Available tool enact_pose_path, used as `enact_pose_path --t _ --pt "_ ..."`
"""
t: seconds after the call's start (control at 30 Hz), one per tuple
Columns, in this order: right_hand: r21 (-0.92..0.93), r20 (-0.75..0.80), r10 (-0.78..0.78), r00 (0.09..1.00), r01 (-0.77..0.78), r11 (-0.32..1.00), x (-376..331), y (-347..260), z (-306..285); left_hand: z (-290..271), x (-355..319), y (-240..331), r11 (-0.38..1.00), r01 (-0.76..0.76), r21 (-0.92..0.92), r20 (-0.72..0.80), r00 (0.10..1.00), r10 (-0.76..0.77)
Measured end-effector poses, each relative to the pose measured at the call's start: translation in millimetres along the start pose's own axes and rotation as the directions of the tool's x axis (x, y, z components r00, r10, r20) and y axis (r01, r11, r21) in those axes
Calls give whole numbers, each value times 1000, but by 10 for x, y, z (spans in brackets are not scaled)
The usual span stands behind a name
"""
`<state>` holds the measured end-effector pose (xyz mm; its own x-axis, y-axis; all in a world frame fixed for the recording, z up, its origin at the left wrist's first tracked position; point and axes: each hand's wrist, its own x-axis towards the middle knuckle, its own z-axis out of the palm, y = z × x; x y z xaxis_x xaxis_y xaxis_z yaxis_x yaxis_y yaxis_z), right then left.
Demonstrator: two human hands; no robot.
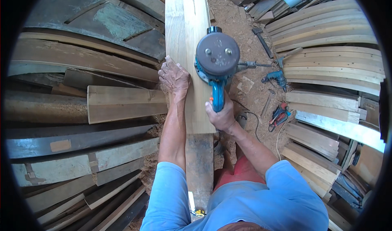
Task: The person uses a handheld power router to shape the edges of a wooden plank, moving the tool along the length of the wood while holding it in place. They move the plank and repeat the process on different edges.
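Observation:
A teal router with a round dark cap stands on a pale wooden plank, near its right edge. My right hand is wrapped around the router's rear handle, beside an orange button. Over the plank's left edge my left hand is bent, fingers curled around the wood and gripping it. A metal rod fitting sticks out from the router's right side. The router's underside and bit are hidden beneath its body. Lengthwise cracks mark the plank's far end. Under its near end shows a worn wooden bench.
Boards and timber are stacked at left and right. On the shavings-covered floor lie a hammer, a teal drill, a red-and-black tool and cords. A yellow tape measure rests near my body.

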<state>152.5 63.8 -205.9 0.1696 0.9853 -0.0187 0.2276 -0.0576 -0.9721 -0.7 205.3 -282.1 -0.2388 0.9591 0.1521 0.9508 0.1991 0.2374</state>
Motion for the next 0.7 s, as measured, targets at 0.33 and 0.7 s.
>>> enact_pose_path --t 0.33,0.7 --pt "-28 -22 22 1000 -23 999 1880 -15 91 104 365 248 999 43 17 -11 999 -42" --pt "-42 -108 -183 977 179 983 3748 166 255 43 379 232 999 51 -10 63 997 -51"
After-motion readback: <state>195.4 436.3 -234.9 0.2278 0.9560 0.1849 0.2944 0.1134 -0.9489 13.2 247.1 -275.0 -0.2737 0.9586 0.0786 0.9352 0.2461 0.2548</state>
